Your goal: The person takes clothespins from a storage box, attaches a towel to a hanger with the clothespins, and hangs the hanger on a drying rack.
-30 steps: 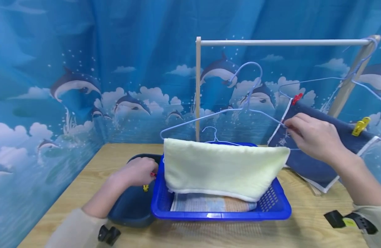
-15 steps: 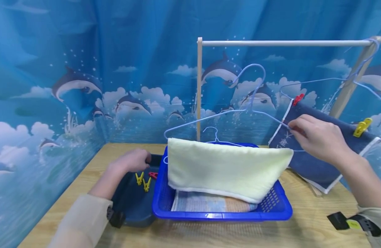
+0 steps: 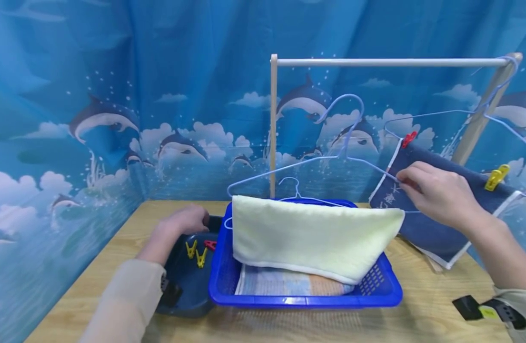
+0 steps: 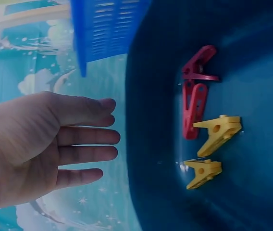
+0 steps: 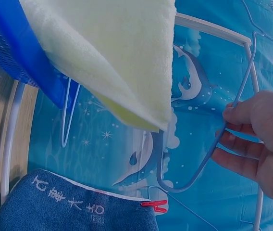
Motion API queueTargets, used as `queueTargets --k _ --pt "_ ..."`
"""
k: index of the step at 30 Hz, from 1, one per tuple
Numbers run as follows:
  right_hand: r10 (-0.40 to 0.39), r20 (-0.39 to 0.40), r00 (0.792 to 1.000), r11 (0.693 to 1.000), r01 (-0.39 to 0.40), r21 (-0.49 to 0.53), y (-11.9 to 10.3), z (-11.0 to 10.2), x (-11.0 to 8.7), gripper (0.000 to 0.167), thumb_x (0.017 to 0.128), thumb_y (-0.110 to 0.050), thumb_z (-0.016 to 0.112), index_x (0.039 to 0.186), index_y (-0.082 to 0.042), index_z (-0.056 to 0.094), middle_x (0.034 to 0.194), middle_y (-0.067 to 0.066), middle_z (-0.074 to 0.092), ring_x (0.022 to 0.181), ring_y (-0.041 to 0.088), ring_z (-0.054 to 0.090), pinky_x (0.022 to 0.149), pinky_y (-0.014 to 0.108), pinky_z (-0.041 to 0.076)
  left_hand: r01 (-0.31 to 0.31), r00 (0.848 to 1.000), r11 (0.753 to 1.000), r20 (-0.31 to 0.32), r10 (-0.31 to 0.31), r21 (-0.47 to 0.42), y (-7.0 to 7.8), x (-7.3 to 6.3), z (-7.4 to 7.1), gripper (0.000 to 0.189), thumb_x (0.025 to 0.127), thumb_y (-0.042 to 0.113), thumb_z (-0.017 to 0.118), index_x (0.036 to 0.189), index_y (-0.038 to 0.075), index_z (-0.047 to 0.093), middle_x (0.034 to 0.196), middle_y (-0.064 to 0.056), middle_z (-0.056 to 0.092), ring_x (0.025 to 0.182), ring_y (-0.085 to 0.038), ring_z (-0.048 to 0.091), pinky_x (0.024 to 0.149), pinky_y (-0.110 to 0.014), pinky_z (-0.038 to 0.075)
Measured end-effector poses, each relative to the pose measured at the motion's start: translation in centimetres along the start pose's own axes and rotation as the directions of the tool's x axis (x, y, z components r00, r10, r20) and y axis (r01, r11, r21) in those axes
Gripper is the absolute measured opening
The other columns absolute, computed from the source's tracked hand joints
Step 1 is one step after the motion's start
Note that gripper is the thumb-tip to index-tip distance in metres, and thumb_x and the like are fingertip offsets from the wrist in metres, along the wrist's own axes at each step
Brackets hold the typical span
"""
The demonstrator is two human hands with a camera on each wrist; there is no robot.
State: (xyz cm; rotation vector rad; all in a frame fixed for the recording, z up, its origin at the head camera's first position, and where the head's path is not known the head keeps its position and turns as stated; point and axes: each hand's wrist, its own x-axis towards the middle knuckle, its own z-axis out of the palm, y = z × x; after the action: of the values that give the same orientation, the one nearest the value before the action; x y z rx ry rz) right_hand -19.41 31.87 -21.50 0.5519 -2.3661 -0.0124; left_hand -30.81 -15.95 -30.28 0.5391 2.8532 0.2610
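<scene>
Pale-yellow towel (image 3: 316, 238) hangs between the hands (image 3: 183, 221) (image 3: 442, 193).

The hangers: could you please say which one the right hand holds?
The hanger with the pale yellow towel; another bears the navy towel; a third juts past the basket rim.

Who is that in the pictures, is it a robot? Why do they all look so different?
There's no robot: those are a person's bare left hand and right hand. The widest picture comes from a camera worn on the head. The other two come from little cameras on the wrists, so they look closer. The right hand pinches a hanger with a pale yellow towel draped over it. The left hand holds nothing; it is near a dark tub with two yellow pegs and two red pegs inside. Beside the tub on the table is a blue basket with a patterned cloth in it. A dark blue towel is pegged to another hanger.
</scene>
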Motion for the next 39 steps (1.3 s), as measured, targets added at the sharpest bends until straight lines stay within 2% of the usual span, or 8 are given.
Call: queueTargets --k 8,15,22,26,29,33,39 --pt "0.002 0.01 1.0 1.0 -0.002 -0.005 0.1 -0.1 -0.1 0.021 0.072 0.003 0.072 0.091 -0.003 0.065 0.083 0.007 0.061 0.063 0.016 0.054 0.05 0.034 0.045 -0.011 0.999 0.999 0.044 0.01 0.034 -0.3 1.4 1.6 0.009 0.082 0.014 0.067 0.086 0.006 0.064 0.077 -0.003 0.06 0.068 -0.018 0.056 0.062 -0.035 0.048" --pt "0.002 0.018 1.0 1.0 -0.002 0.0 0.0 0.0 -0.3 0.021 0.071 0.003 0.072 0.091 -0.003 0.065 0.083 0.007 0.061 0.064 0.016 0.054 0.051 0.035 0.046 0.029 0.994 0.998 0.102 -0.034 0.049 -0.2 2.3 3.2 0.012 0.081 0.017 0.07 0.085 0.008 0.064 0.076 -0.002 0.059 0.069 -0.018 0.055 0.063 -0.035 0.047" --pt "-0.01 0.006 1.0 1.0 0.01 0.001 0.1 0.1 -0.3 0.022 0.07 0.004 0.072 0.09 -0.003 0.065 0.082 0.007 0.061 0.064 0.016 0.055 0.051 0.035 0.046 -0.002 0.998 0.998 0.066 -0.002 0.07 -0.3 2.8 3.3 0.012 0.079 0.012 0.068 0.072 0.01 0.059 0.068 -0.001 0.055 0.06 -0.016 0.048 0.054 -0.031 0.039" --pt "-0.009 0.009 1.0 1.0 0.009 0.003 0.1 0.1 -0.4 0.023 0.07 0.004 0.072 0.091 -0.003 0.065 0.082 0.006 0.061 0.064 0.016 0.055 0.051 0.034 0.046 -0.003 0.998 0.996 0.063 -0.003 0.094 -0.3 3.1 3.7 0.013 0.079 0.014 0.069 0.072 0.011 0.06 0.068 -0.001 0.055 0.06 -0.017 0.048 0.056 -0.032 0.04" --pt "-0.004 0.018 1.0 1.0 0.004 0.006 0.1 0.0 -0.4 0.022 0.071 0.004 0.072 0.091 -0.003 0.065 0.083 0.006 0.061 0.065 0.016 0.055 0.051 0.034 0.046 0.022 0.994 0.995 0.102 -0.032 0.097 -0.2 3.3 4.2 0.014 0.076 0.02 0.074 0.075 0.012 0.062 0.071 0.0 0.058 0.063 -0.017 0.052 0.062 -0.035 0.045" --pt "-0.002 0.02 1.0 1.0 0.002 0.006 0.1 0.1 -0.5 0.023 0.071 0.004 0.072 0.091 -0.003 0.065 0.082 0.006 0.061 0.065 0.016 0.055 0.051 0.034 0.047 0.024 0.987 0.996 0.157 -0.038 0.089 -0.2 3.6 4.8 0.015 0.075 0.021 0.076 0.077 0.013 0.063 0.073 0.001 0.06 0.067 -0.017 0.055 0.069 -0.037 0.047" --pt "-0.006 0.022 1.0 1.0 0.006 0.006 0.1 0.1 -0.5 0.022 0.071 0.004 0.072 0.091 -0.004 0.065 0.082 0.006 0.061 0.063 0.015 0.054 0.051 0.033 0.046 0.029 0.98 0.998 0.194 -0.04 0.062 0.2 3.6 5.1 0.011 0.08 0.014 0.07 0.074 0.014 0.061 0.071 0.0 0.059 0.064 -0.017 0.054 0.066 -0.036 0.047"
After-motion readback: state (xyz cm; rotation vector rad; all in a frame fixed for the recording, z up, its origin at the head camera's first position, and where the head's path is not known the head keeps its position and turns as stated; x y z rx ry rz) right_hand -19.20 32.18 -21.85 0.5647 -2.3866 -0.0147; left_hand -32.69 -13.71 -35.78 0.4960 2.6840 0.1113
